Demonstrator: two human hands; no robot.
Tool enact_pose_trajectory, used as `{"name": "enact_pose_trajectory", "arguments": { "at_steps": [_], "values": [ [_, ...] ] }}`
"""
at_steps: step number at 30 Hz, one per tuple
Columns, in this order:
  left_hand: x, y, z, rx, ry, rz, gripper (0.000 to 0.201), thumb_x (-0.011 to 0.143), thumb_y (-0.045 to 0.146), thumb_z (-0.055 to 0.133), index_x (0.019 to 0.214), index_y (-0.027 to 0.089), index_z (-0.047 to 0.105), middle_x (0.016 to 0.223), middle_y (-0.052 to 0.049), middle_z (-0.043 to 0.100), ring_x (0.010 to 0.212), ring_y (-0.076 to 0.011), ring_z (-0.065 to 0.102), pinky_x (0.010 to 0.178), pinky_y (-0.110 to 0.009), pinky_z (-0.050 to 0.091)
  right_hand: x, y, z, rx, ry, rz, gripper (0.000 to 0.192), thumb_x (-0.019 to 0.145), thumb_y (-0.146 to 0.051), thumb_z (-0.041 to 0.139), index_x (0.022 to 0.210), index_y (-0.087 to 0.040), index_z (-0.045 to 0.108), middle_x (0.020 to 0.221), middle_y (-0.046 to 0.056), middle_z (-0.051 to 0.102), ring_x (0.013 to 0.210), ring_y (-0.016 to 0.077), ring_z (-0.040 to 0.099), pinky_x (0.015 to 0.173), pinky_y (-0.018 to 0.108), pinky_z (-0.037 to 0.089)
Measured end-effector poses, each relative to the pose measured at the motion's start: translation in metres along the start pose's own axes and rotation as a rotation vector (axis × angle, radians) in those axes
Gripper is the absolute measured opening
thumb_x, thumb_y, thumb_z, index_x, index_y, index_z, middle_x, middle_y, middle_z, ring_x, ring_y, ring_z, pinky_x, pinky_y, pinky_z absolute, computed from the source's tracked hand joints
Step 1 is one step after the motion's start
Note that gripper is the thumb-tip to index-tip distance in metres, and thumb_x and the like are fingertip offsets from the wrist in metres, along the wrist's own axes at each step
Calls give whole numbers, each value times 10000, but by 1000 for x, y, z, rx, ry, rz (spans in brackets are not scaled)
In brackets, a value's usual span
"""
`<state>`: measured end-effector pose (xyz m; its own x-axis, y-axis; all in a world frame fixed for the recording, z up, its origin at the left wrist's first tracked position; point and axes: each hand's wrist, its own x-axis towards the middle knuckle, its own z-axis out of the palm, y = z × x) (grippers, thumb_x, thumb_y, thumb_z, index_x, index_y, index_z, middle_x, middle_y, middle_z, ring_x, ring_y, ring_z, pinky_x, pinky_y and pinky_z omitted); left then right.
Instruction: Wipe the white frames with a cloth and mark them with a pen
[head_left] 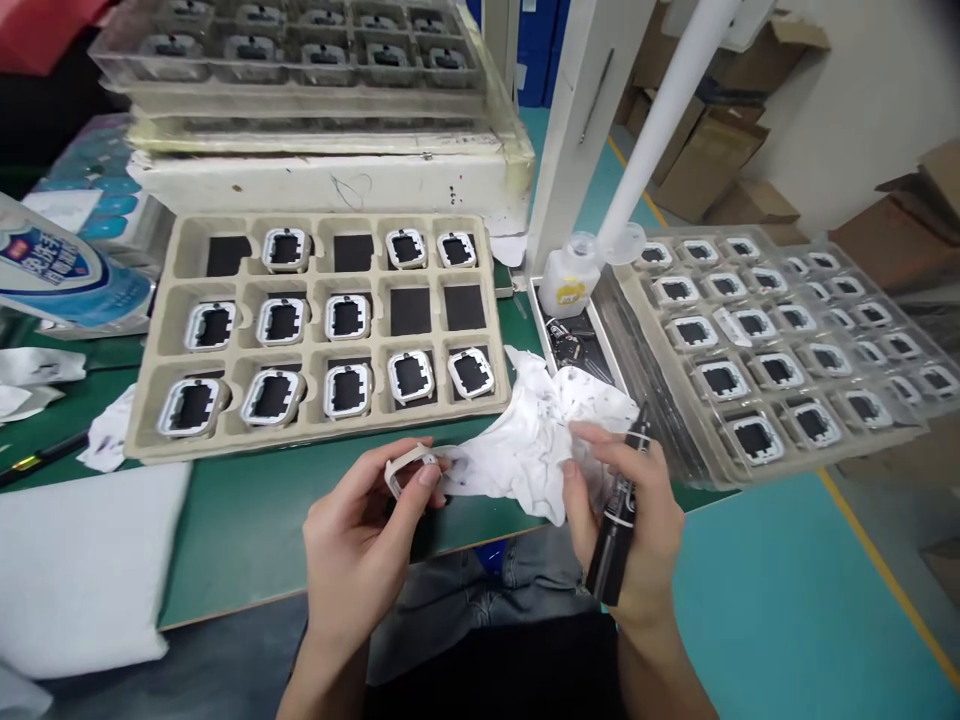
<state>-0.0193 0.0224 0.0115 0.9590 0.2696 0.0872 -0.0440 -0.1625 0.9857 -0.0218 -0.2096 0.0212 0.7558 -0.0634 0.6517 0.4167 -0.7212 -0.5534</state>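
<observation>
1. My left hand's fingers (420,478) are covering most of the small white square frame (403,470).
2. The top edge is cropping the stacked clear plastic trays (300,60).
3. The blue-and-white plastic bottle's (60,275) label print is blurring beyond reading.

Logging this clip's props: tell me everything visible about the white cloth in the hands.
The white cloth is a crumpled, soft-looking rag, speckled and smeared with dark ink-like marks. It lies bunched over the green table's front edge. The right hand, also holding a black marker, pinches its right side; its left end meets the small white frame in the left hand.
</observation>
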Motion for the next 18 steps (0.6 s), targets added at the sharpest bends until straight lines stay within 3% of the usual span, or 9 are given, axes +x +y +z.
{"name": "enact_pose_trajectory", "arguments": {
  "at_steps": [4,8,12,15,18],
  "values": [
    [0,-3,-1,2,-26,17,163,1030,316,852,1187,276,835,927,24,829,700,-107,738,699,-195,620,8,3,3,-91,-9,-71,458,954,-50,824,1356,-230,695,1172,94,856,941,269,750,802,462,647],
    [-1,-4,-2,7,-18,32,168,1029,316,850,1191,273,835,944,17,835,696,-112,732,704,-210,619,-4,31,6,-136,246,-208,533,886,24,807,1326,-263,711,1068,59,856,885,271,804,814,484,680],
    [-2,-2,-2,5,-11,21,181,1009,334,869,1175,268,845,917,15,822,701,-124,724,720,-229,618,-15,50,7,9,366,-130,600,867,-12,805,1373,-293,649,1077,40,823,919,273,815,864,514,703],
    [-3,1,0,7,5,16,191,997,350,878,1168,268,853,916,14,818,703,-127,713,728,-242,599,-13,46,6,28,307,-99,553,904,-54,765,1388,-288,636,1072,52,780,995,285,798,895,514,695],
    [-3,1,0,6,19,21,188,999,361,872,1158,262,856,895,12,808,712,-136,711,730,-255,592,-5,38,4,-180,140,-128,489,959,-82,701,1409,-267,657,1150,107,784,1077,325,772,907,520,675]
  ]
}}
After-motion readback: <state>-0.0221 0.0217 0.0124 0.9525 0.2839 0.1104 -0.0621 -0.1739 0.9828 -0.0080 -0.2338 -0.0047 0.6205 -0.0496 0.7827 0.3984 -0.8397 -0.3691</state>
